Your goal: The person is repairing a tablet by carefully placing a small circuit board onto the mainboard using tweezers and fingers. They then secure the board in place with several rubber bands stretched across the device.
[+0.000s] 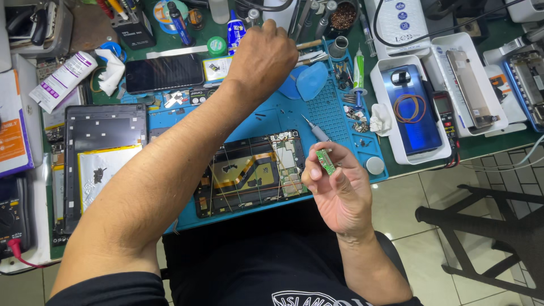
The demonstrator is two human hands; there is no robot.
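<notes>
At the left lies an opened tablet [102, 164] with a matte grey back and pale foil battery. The left hand [262, 59] reaches over the blue rubbery mat [317, 113], fist clenched among tool handles; on what, I cannot tell. The right hand [334, 190] pinches a small green circuit board [325, 161] above the mat's front edge.

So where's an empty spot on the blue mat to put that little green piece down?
The barest patch of the blue mat lies above the opened tablet, below the blue picks. A thin strip runs along its near edge. The mat's right side is crowded with small parts. The right hand holds the small green board.
</notes>
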